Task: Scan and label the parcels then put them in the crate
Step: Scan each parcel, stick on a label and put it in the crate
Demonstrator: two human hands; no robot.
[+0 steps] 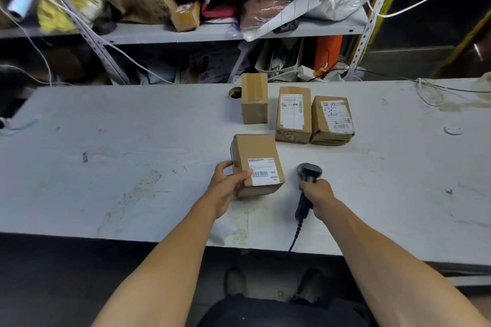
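A brown cardboard parcel [256,164] with a white barcode label lies on the grey table [119,156], and my left hand [225,188] grips its near left corner. To its right, my right hand [317,194] is closed around the handle of a black barcode scanner [308,180], whose head points away from me and rests on the table. Three more brown parcels stand farther back: a plain one [254,98], a labelled one [293,114] and another labelled one [332,119]. No crate is in view.
A metal shelf [212,32] packed with boxes, bags and cables rises behind the table. The scanner's coiled cord [296,233] drops over the table's near edge. A tape roll [235,92] sits behind the plain parcel. Loose cables [430,90] lie at the far right.
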